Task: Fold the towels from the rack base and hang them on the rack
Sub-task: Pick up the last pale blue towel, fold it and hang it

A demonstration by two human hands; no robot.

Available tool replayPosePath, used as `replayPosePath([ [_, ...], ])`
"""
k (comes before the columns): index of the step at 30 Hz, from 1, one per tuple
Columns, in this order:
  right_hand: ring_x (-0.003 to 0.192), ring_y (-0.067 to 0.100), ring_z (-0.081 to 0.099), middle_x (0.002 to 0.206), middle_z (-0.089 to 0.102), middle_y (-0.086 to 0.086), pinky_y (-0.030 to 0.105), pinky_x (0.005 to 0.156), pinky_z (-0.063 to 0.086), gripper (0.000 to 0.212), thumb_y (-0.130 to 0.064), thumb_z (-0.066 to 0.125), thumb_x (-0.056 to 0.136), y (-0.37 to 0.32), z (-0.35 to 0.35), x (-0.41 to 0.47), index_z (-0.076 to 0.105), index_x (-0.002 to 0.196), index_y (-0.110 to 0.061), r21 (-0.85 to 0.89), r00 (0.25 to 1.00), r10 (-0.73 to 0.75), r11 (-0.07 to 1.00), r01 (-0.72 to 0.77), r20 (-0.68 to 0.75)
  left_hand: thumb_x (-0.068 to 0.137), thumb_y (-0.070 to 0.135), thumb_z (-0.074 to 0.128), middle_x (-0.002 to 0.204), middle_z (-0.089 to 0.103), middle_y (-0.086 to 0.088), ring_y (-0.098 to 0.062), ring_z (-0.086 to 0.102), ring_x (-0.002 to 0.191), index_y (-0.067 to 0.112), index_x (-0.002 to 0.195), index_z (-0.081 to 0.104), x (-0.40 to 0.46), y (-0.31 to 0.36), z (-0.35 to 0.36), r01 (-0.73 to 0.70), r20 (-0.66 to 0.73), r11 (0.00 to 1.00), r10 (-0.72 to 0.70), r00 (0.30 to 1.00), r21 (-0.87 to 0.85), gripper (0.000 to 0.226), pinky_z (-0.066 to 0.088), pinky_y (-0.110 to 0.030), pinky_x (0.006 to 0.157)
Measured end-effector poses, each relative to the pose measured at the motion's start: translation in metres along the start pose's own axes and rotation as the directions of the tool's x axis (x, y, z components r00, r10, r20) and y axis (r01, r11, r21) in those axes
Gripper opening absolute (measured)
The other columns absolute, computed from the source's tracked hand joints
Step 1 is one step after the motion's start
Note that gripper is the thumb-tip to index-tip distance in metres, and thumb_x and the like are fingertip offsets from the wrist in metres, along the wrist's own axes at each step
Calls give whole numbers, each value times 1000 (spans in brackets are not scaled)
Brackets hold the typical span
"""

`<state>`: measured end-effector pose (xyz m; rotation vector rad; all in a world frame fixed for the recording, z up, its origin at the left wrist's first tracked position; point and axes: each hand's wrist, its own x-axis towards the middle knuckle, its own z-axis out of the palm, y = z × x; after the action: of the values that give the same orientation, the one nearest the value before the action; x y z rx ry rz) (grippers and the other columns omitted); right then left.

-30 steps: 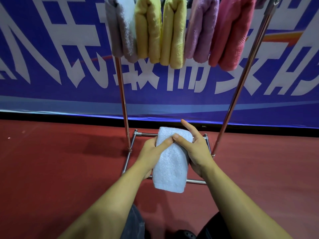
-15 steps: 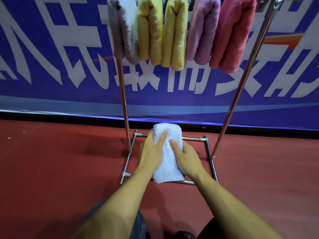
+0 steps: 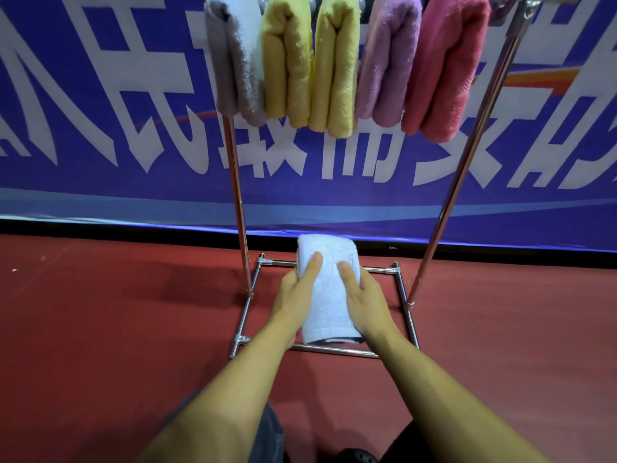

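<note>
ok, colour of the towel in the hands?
White, maybe faintly bluish: the folded towel, held by both hands over the rack base; head view.

Beyond your hands (image 3: 329, 297), stretched across the whole width of the view, hangs a blue banner (image 3: 100, 182) carrying very large white characters (image 3: 160, 105). They look like Chinese writing, but you see only their lower parts: the tops are cut off by the upper edge of the view, and the hanging towels (image 3: 337, 61) cover the middle ones. None of them can be read with any certainty. No other lettering, label, brand or number shows: nothing readable on the towel under your hands, on the rack or on the floor.
</note>
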<state>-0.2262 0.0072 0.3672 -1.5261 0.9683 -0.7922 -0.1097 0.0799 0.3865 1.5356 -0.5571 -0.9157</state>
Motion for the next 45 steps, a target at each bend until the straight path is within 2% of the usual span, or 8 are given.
replayPosePath([
  [4,93,13,70,99,73,-8,39,85,56,40,-61,58,95,5,1,2,63,106,-24,-70,992,97,992,-102,-78,96,45,64,97,77,8,-7,74,87,21,110,71,-1,-1,3,-78,-76,997,78,994,0,28,55,-21,69],
  [7,101,3,65,107,69,-15,33,89,52,28,-56,61,94,2,0,2,62,108,-32,-173,979,-20,985,-16,-204,96,44,64,102,69,14,-2,65,91,27,114,61,3,-1,3,-125,-150,987,140,979,106,25,47,-19,72],
  [14,92,14,74,96,79,-1,35,82,56,46,-51,45,105,-9,5,-5,74,98,-16,-121,996,65,991,-58,59,99,60,46,105,73,5,-15,68,99,23,114,71,10,-11,13,-121,-25,964,130,991,237,47,53,-32,83],
  [20,80,11,70,92,78,5,37,78,57,41,-41,47,107,-6,1,-5,71,94,-11,-114,999,-12,993,16,36,104,54,38,126,67,0,-15,64,113,24,133,63,11,-13,21,-176,8,949,180,984,262,49,47,-27,88],
  [26,72,9,64,86,75,9,37,69,53,35,-33,51,107,-2,1,-3,67,89,-8,-108,997,-60,993,55,-38,103,51,44,116,60,-4,-17,64,103,20,127,65,14,-21,28,-198,-65,925,230,971,324,45,45,-21,75],
  [32,82,3,69,86,75,-12,31,73,54,24,-35,49,106,-6,-10,-4,69,98,-27,-117,978,-69,992,47,-197,105,44,45,128,59,3,-10,63,111,17,125,64,12,-14,31,-300,-120,910,345,931,287,39,47,-26,91],
  [37,87,3,66,95,70,-11,22,70,46,26,-31,44,107,-53,-52,-8,69,113,-25,-147,934,-160,982,118,-320,107,43,41,120,70,3,-13,64,114,21,122,66,-2,35,57,-365,-131,895,407,904,258,37,49,-31,97],
  [45,90,13,69,96,74,-6,35,77,54,26,-36,46,107,-174,-147,8,70,115,-28,-172,839,-352,936,307,-416,108,41,41,108,73,-2,-20,65,102,16,115,68,-33,179,142,-539,-129,827,559,819,160,37,41,-26,77],
])
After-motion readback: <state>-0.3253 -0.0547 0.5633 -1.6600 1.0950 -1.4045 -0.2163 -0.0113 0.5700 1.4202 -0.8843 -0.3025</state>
